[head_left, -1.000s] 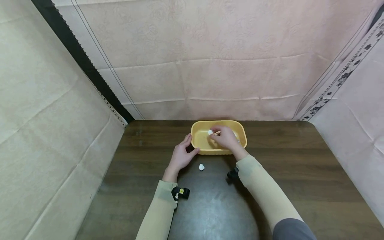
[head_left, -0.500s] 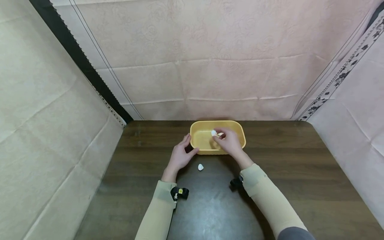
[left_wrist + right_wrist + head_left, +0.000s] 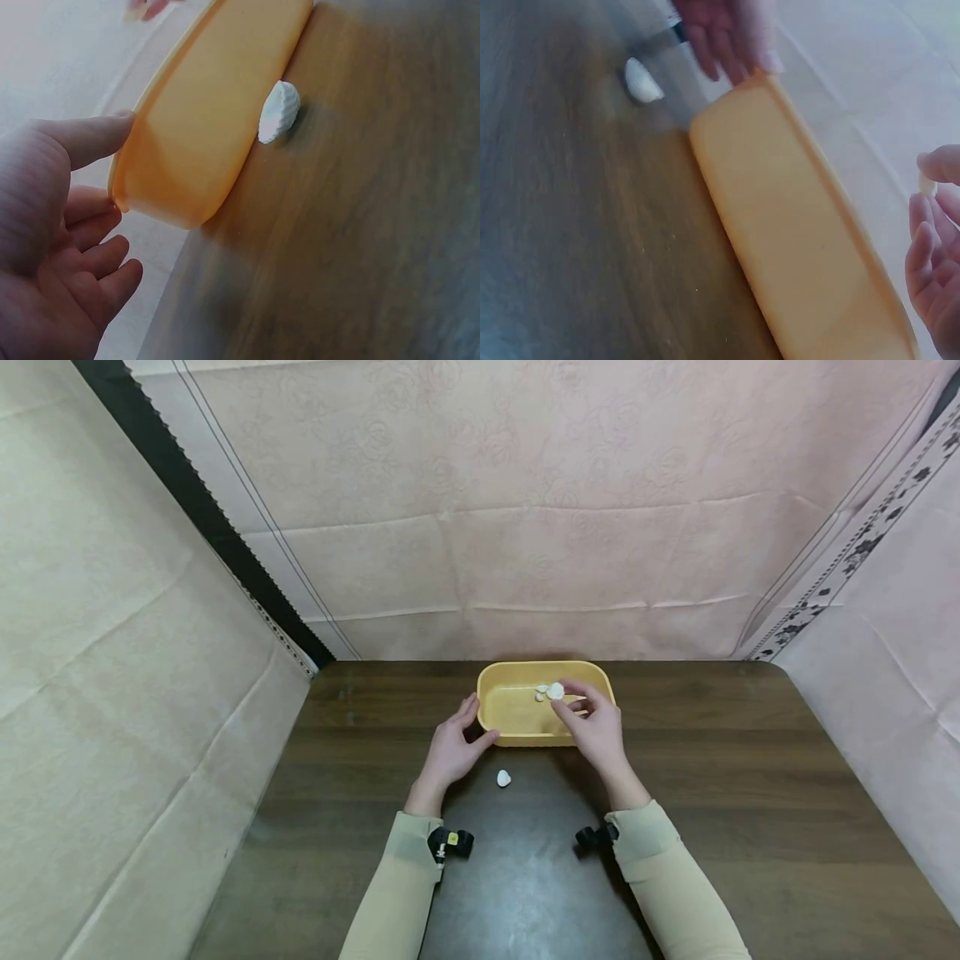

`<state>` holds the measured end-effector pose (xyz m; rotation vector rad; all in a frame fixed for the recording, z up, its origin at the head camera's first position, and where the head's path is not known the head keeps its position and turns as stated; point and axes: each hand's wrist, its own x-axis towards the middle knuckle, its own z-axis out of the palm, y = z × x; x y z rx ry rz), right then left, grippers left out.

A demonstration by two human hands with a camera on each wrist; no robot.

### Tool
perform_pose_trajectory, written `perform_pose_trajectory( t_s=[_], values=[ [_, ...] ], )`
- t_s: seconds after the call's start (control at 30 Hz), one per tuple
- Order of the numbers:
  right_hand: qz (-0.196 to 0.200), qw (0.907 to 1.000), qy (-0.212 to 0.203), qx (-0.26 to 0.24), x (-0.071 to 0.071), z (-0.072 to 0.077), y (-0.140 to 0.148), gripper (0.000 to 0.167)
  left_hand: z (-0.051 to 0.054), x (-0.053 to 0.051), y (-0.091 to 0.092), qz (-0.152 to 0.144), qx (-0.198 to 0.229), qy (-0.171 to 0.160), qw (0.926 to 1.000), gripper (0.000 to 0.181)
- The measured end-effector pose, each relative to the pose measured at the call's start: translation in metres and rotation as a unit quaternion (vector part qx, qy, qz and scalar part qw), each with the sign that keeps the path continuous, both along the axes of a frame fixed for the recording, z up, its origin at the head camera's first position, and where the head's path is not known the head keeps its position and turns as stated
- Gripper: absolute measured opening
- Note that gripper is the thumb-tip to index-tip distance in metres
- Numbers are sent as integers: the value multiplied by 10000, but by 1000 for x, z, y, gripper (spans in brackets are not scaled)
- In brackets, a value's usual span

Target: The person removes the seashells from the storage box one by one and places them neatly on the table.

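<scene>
A round white shell-like piece (image 3: pixel 556 691) is pinched by the right hand (image 3: pixel 599 727) over the rectangular yellow plastic tray (image 3: pixel 517 722). That hand has shifted toward the tray's right end, uncovering small white pieces (image 3: pixel 542 688) inside, too tiny to identify; the held one, partly hidden by fingers, seems mid-handling. The left hand (image 3: pixel 450 752), loosely spread, touches the tray's left end. A ridged white shell (image 3: pixel 504 778) lies before the tray.

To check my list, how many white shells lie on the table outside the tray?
1 shell, in front of the yellow tray, nearer the left hand; sleeves may hide others.
</scene>
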<state>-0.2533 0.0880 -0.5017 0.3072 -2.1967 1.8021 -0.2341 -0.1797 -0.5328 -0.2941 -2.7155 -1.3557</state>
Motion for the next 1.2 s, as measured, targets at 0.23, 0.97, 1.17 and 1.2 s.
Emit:
perform_pose_trajectory(
  t_s=[0.23,0.97,1.17,1.2],
  values=[
    [97,9995,-252,180,14,1,13,37,-1,0,0,16,17,21,10000,77],
    [1940,9546,-711,2145,30,7,18,25,1,1,0,25,22,44,10000,76],
    [2338,9377,-1023,2357,34,4,13,23,1,1,1,43,5,-26,10000,77],
    [2390,9351,-1092,2376,35,2,11,22,1,1,1,46,-4,-37,10000,77]
  ],
)
